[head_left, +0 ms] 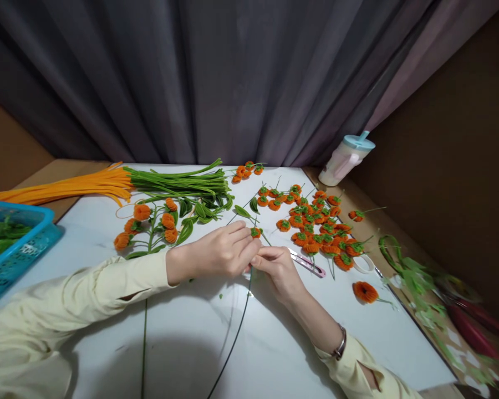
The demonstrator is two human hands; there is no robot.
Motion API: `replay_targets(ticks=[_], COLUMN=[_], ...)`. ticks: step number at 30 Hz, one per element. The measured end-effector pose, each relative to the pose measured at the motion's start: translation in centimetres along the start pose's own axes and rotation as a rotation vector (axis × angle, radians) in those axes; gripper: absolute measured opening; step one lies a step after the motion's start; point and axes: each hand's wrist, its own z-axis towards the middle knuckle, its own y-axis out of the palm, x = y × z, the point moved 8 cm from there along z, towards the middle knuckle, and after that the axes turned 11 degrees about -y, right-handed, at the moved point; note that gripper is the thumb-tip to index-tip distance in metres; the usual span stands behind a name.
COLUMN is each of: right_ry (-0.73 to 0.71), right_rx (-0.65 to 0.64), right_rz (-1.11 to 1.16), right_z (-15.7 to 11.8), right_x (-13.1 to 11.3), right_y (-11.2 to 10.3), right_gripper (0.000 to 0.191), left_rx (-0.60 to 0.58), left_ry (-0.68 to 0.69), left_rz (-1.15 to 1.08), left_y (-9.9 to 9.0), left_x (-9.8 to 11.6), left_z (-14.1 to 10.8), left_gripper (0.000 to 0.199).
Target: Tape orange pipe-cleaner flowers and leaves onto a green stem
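No text, labels, brands, numbers or signs can be read on anything in this view.

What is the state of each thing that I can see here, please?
Left hand: closed at the stem
Right hand: pinching the stem
Stem: bent in a curve
Basket: open, greenery inside
Cup: lid on
Curtain: drawn across
Orange strips: loose, fanned
Green strips: loosely bunched
Pink-handled tool: lying flat
Red-handled tool: blurred, cannot tell whether open
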Motion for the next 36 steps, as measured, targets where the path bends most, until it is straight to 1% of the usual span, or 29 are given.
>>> replay_targets(ticks=[4,8,10,11,14,17,18,19,21,23,25,28,29,33,36], right_ry=[-0.009,-0.002,0.025,0.041,0.078,0.091,0.093,0.094,0.093,0.095,0.102,0.108,0.108,0.106,0.126], right_rx=[0.008,0.022,0.017,0.012,0.003,0.003,0.002,0.002,0.005,0.01,0.009,0.017,0.023,0.046,0.048], right_rz=[-0.012,-0.016,0.003,0.016,0.051,0.074,0.079,0.082,0.084,0.085,0.081,0.068,0.062,0.033,0.03], right_z=[0.0,0.0,0.1,0.1,0.2,0.2,0.2,0.2,0.2,0.3,0.3,0.3,0.2,0.0,-0.1], right_x=[0.1,0.3,0.6,0.8,0.9,0.7,0.6,0.5,0.5,0.4,0.5,0.4,0.3,0.0,-0.1], right_y=[-0.1,-0.3,-0.2,-0.2,0.0,0.1,0.2,0.2,0.2,0.1,0.1,0.1,0.1,0.2,0.5], right_gripper=[0.016,0.016,0.018,0.019,0.022,0.025,0.026,0.027,0.028,0.028,0.029,0.029,0.028,0.026,0.025], left_rx=[0.007,0.012,-0.02,-0.057,-0.209,-0.338,-0.364,-0.394,-0.437,-0.459,-0.467,-0.477,-0.481,-0.472,-0.435], left_ry=[-0.075,-0.223,-0.263,-0.26,-0.213,-0.181,-0.175,-0.172,-0.178,-0.165,-0.113,0.005,0.049,0.209,0.259], left_rz=[-0.001,-0.044,-0.049,-0.05,-0.11,-0.255,-0.281,-0.285,-0.257,-0.212,-0.169,-0.077,-0.035,0.096,0.104], left_y=[0.2,0.6,0.9,1.1,1.6,1.4,1.2,1.1,1.0,0.8,0.7,0.9,1.0,1.6,1.7], left_x=[0.1,-0.1,-0.2,-0.1,-0.6,-2.1,-2.7,-3.3,-4.5,-5.0,-4.7,-3.4,-3.0,-1.5,-1.0], left_z=[-0.5,-1.2,-1.4,-1.3,-0.8,-0.1,0.0,0.1,0.2,0.3,0.5,1.2,1.3,1.7,1.7], left_gripper=[0.023,0.022,0.024,0.024,0.024,0.018,0.024,0.035,0.05,0.052,0.044,0.023,0.02,0.021,0.025])
